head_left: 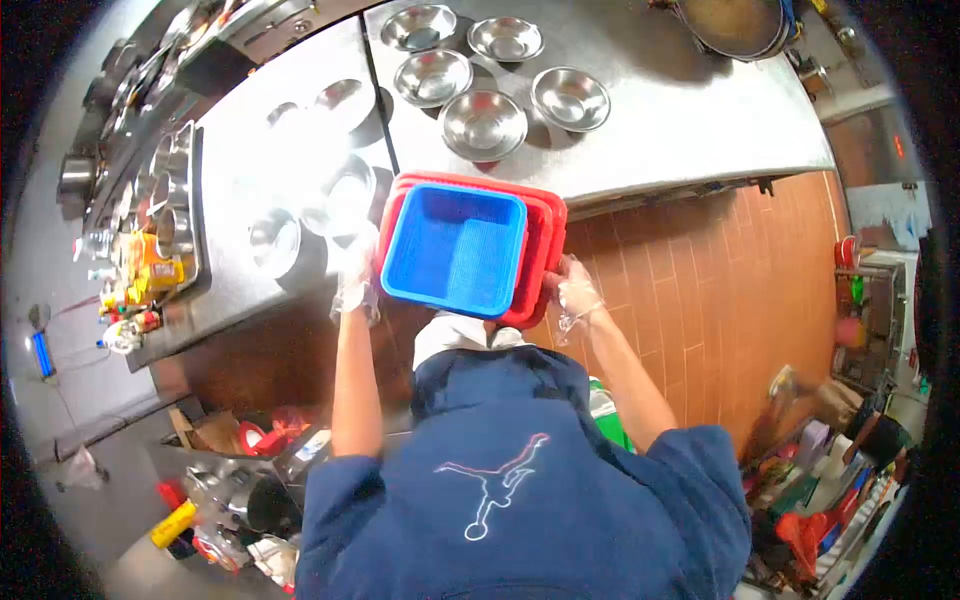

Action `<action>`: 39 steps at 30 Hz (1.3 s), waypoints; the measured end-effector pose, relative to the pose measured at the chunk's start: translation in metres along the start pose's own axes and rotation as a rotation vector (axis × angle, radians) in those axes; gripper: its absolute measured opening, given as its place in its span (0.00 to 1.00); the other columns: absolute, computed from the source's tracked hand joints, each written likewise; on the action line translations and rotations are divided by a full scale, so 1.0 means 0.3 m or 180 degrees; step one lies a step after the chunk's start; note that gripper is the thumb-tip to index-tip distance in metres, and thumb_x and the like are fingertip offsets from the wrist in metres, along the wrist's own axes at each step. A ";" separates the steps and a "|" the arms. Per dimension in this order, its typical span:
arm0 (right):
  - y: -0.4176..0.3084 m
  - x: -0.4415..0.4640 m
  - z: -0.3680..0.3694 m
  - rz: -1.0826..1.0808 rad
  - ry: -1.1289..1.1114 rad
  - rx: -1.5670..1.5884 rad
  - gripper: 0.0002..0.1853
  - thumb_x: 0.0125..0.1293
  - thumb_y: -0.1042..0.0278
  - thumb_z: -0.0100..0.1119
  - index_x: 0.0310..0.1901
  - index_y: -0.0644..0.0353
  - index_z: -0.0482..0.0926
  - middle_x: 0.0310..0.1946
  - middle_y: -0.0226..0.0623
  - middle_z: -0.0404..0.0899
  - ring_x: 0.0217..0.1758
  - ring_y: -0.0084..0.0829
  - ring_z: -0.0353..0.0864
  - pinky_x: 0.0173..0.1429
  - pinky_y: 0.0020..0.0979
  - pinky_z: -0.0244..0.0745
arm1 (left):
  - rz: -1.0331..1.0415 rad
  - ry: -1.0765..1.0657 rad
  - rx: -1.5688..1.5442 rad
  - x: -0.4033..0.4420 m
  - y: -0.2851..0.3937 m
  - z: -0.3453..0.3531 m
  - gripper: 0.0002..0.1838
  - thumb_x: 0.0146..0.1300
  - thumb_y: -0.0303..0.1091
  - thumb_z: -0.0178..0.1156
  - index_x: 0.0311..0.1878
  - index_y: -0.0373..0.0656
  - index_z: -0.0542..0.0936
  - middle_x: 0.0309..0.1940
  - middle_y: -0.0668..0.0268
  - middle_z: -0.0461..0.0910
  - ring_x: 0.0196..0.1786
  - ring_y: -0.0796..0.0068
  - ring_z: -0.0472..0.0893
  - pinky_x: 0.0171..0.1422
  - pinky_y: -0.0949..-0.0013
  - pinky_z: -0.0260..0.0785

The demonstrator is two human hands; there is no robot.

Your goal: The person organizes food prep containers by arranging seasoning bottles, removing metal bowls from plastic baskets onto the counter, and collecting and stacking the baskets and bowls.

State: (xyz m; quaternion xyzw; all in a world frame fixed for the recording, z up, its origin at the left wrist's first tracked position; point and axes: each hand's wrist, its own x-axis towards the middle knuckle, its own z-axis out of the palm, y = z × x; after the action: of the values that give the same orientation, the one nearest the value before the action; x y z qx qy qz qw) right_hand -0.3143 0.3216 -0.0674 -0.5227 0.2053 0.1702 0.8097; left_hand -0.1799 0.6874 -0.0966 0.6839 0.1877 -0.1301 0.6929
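A blue plastic basket [455, 248] sits inside stacked red baskets [548, 235], held in front of my body at the edge of the metal table. My left hand [357, 275], in a clear plastic glove, is at the left side of the stack; glare washes out its fingers. On the right side, my right hand [577, 288], also gloved, has its fingers wrapped on the red rim. Just beyond the stack, a metal bowl [483, 125] rests on the table, and another metal bowl [274, 240] lies left of my left hand.
Several more metal bowls stand on the metal table [680, 130]. A tray [197, 210] with metal containers and bottles is at the left. A large round pan [735, 22] is at the top right. Tiled floor [690, 300] shows at the right, beside a cluttered shelf [830, 490].
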 end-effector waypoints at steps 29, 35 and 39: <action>-0.129 0.360 0.074 -0.1118 0.2273 -0.0746 0.15 0.64 0.67 0.64 0.50 0.58 0.73 0.40 0.32 0.76 0.40 0.28 0.80 0.37 0.29 0.75 | 0.1681 0.0001 0.1418 0.324 0.607 0.318 0.11 0.60 0.36 0.67 0.43 0.41 0.84 0.38 0.62 0.86 0.43 0.70 0.84 0.52 0.68 0.74; -0.461 0.461 0.170 -0.1384 0.1420 -0.2688 0.19 0.60 0.57 0.67 0.47 0.61 0.80 0.39 0.45 0.83 0.38 0.37 0.84 0.44 0.36 0.78 | 0.2246 -0.0030 0.1456 0.312 0.536 0.336 0.09 0.59 0.28 0.67 0.42 0.37 0.83 0.36 0.64 0.85 0.37 0.78 0.81 0.45 0.72 0.74; -0.568 0.557 0.198 -0.1845 0.0849 -0.4207 0.15 0.61 0.57 0.63 0.40 0.60 0.77 0.35 0.49 0.80 0.39 0.49 0.81 0.45 0.44 0.75 | 0.2517 0.0309 0.1920 0.259 0.574 0.366 0.07 0.58 0.27 0.67 0.40 0.40 0.84 0.35 0.60 0.86 0.36 0.72 0.84 0.44 0.69 0.75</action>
State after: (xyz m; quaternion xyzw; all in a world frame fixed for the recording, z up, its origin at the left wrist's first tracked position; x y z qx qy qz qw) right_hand -0.0782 0.3188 0.0016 -0.9515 0.0102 -0.0275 0.3061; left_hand -0.0260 0.5893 0.0235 0.8779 -0.0998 0.1261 0.4511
